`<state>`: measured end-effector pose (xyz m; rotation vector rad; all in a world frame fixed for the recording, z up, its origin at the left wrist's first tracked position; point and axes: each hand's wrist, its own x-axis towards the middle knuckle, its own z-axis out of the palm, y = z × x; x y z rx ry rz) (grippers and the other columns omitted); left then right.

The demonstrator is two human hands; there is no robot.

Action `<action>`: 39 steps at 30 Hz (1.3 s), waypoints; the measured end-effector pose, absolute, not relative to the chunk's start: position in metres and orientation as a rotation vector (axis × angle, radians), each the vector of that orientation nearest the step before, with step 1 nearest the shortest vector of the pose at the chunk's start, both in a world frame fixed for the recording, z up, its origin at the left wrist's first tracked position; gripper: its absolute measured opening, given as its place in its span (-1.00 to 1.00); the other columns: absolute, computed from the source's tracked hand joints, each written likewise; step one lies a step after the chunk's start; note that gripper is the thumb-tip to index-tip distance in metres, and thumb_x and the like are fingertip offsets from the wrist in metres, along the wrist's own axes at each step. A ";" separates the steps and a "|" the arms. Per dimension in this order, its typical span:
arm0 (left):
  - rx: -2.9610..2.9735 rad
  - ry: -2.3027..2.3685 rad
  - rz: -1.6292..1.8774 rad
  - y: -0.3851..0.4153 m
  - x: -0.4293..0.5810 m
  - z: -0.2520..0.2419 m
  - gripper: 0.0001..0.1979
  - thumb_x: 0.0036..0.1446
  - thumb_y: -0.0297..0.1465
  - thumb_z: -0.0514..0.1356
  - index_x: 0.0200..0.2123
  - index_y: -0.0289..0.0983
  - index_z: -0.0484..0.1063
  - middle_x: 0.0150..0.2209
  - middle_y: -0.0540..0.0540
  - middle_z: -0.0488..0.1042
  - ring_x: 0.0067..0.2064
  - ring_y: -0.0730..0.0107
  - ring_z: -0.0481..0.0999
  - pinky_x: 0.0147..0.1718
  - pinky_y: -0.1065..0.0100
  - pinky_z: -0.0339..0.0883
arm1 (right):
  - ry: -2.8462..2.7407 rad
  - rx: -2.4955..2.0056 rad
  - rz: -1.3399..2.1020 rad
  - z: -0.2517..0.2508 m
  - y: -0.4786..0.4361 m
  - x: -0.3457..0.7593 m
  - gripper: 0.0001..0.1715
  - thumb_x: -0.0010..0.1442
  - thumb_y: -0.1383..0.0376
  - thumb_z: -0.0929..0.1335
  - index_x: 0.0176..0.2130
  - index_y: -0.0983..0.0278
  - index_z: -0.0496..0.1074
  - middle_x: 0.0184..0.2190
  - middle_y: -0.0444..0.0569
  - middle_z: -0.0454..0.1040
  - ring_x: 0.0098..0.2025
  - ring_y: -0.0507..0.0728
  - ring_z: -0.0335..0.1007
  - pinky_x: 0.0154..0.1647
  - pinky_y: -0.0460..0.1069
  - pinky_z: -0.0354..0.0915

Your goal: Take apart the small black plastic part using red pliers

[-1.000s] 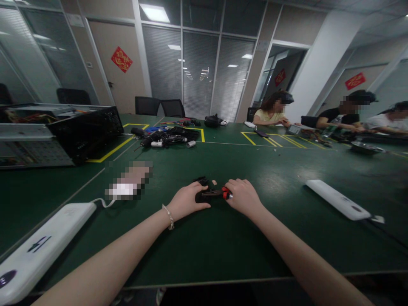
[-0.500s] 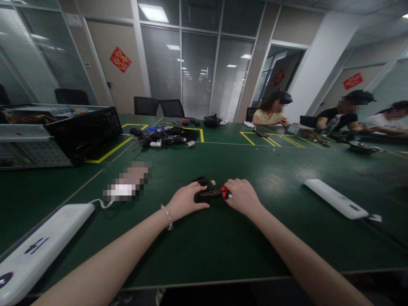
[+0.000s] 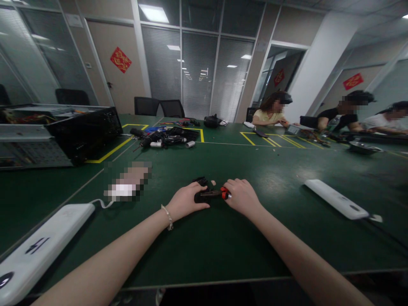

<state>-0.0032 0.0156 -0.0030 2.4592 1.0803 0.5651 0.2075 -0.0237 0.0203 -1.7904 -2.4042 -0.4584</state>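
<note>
My right hand is closed around the red handles of a pair of long-nosed pliers. Their dark jaws point left and reach a small black part on the table. That part is gripped by my left hand, whose thumb and fingers curl round its near and far sides. What kind of part it is cannot be made out. Whether the jaws bite on it is also unclear. A small pinkish piece lies just beyond the pliers.
Flanking my arms are a white power bank with a cable and another white power bank. An open computer case stands far left. Tools, including a black electric drill, lie piled beyond. Several people sit along the right side of the green table.
</note>
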 end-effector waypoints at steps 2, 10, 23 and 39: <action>2.461 1.075 0.570 0.016 -0.003 -0.003 -0.40 -0.09 -0.05 0.19 0.01 -0.18 0.28 0.02 -0.11 0.30 -0.05 0.16 0.37 -0.11 0.24 0.26 | -2.400 -1.790 -0.464 0.020 -0.023 0.208 -0.80 0.02 0.28 0.25 -0.32 0.28 0.39 -0.32 -0.02 0.42 -0.30 0.11 0.27 -0.30 -0.01 0.08; 2.457 1.077 0.569 0.015 -0.002 -0.001 -0.41 -0.10 -0.08 0.20 0.01 -0.19 0.29 0.02 -0.11 0.30 -0.04 0.15 0.36 -0.09 0.23 0.24 | -2.391 -1.784 -0.453 0.020 -0.024 0.208 -0.80 0.02 0.29 0.26 -0.32 0.30 0.39 -0.32 -0.03 0.42 -0.30 0.10 0.27 -0.29 -0.02 0.08; 2.457 1.077 0.569 0.015 -0.003 -0.002 -0.40 -0.09 -0.06 0.19 0.02 -0.18 0.28 0.02 -0.10 0.30 -0.05 0.16 0.37 -0.11 0.23 0.26 | -2.388 -1.797 -0.432 0.021 -0.024 0.207 -0.81 0.03 0.29 0.25 -0.33 0.29 0.40 -0.32 -0.01 0.43 -0.31 0.10 0.27 -0.30 -0.02 0.08; 2.450 1.097 0.536 0.014 -0.002 0.000 -0.39 -0.10 -0.07 0.20 0.03 -0.17 0.27 0.03 -0.12 0.29 -0.02 0.12 0.34 -0.11 0.23 0.25 | -2.399 -1.825 -0.430 0.021 -0.024 0.208 -0.80 0.03 0.28 0.26 -0.31 0.29 0.39 -0.31 0.00 0.43 -0.29 0.10 0.28 -0.28 -0.02 0.08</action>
